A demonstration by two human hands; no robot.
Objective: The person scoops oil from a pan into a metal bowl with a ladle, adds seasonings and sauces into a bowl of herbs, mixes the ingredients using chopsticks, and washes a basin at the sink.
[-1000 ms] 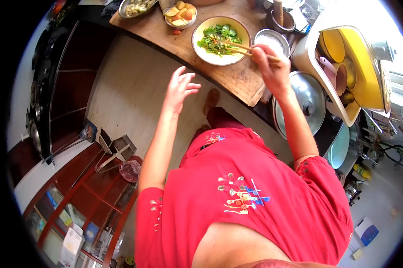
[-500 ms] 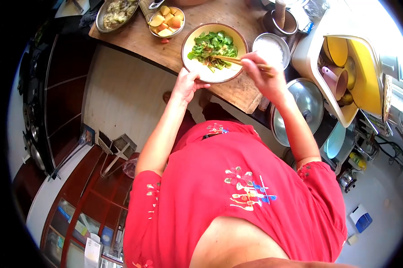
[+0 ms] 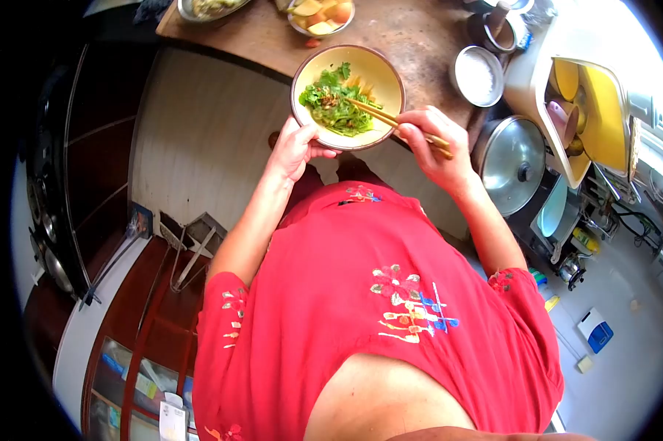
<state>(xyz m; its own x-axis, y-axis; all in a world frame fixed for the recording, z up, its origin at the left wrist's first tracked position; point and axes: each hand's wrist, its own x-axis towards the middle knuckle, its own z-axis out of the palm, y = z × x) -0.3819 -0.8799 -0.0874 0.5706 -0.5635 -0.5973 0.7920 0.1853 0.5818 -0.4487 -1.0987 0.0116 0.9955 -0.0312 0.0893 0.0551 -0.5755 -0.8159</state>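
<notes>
A yellow bowl with a brown rim (image 3: 379, 70) is tilted at the wooden counter's front edge. Chopped green herbs (image 3: 339, 110) with reddish-brown bits lie inside it. My left hand (image 3: 293, 149) grips the bowl at its lower left rim, thumb on the rim and fingers beneath. In my right hand (image 3: 440, 149) is a pair of wooden chopsticks (image 3: 379, 114), whose tips are in the herbs. Right of the bowl stands a small bowl of white granules (image 3: 477, 76).
On the wooden counter (image 3: 258, 44) are a bowl of cut fruit or potato pieces (image 3: 321, 15) and a metal dish (image 3: 210, 7). At the right stand a mortar (image 3: 491, 33), a glass lid (image 3: 514, 165) and a yellow-lined bin of utensils (image 3: 607, 117).
My left hand has come up from beside the counter and taken hold of the bowl, which is now tilted and nearer the edge. The chopsticks have stayed in the herbs, which have shifted.
</notes>
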